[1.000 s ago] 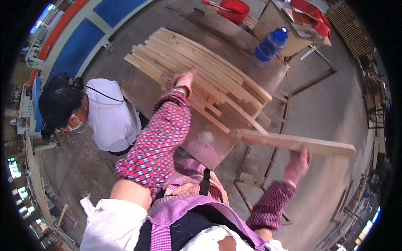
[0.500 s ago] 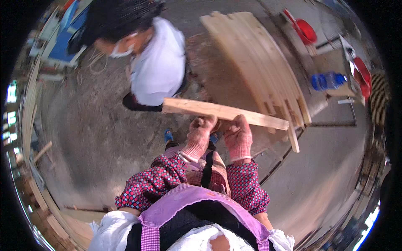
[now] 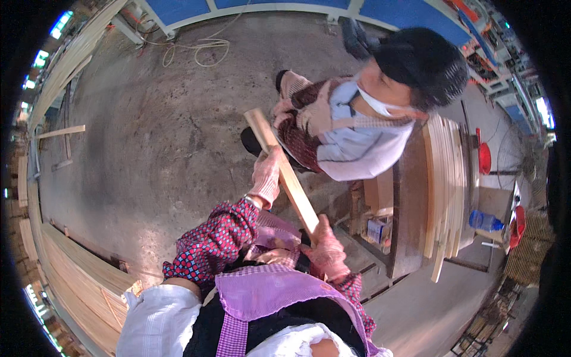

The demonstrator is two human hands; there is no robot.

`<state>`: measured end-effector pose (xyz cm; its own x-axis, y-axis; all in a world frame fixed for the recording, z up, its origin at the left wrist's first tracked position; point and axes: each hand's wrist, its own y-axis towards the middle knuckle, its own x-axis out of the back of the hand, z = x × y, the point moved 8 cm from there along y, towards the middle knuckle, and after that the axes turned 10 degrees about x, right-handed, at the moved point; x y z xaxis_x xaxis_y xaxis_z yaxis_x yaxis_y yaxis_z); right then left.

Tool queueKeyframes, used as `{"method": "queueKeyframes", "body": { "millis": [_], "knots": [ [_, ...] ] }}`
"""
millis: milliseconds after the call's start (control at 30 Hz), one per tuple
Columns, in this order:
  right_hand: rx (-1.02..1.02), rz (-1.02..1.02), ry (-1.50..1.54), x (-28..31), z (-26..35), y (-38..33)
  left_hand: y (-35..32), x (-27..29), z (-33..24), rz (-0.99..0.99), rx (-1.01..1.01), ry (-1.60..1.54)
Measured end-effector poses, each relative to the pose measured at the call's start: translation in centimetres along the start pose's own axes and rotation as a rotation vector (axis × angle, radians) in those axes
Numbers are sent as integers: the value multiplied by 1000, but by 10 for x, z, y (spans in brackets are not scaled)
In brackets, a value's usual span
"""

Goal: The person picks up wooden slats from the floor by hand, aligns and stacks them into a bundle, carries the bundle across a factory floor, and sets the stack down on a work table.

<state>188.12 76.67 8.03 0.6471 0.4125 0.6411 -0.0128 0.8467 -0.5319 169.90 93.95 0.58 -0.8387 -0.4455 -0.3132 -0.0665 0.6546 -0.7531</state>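
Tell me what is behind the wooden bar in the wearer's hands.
Concrete floor and a co-worker show beyond the wooden bar. Whatever lies directly behind the bar is covered, and the left hand and right hand hide a little more.

Looks down from the person's head, above and behind the gloved fingers (image 3: 273, 156), facing the floor (image 3: 148, 119) beyond them; stands close enough to catch the lilac apron (image 3: 267, 294) on their near side, and spreads by fisheye to blue panels (image 3: 178, 8) far past the fingers
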Motion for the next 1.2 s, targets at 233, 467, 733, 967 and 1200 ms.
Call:
{"method": "queueKeyframes", "body": {
  "millis": [233,467,733,967,1200],
  "knots": [
    [45,-24,625,-63,45,72,40,-20,-58,446,60,-118],
    [69,-145,398,-71,67,88,54,-12,-82,496,103,-219],
    [0,-140,247,-60,72,84,45,-23,-77,465,197,-147],
    [-45,-124,192,-66,73,85,59,-30,-66,348,219,-229],
    [-62,-108,162,-69,71,88,71,-30,-60,353,253,-234]
  ]
}}
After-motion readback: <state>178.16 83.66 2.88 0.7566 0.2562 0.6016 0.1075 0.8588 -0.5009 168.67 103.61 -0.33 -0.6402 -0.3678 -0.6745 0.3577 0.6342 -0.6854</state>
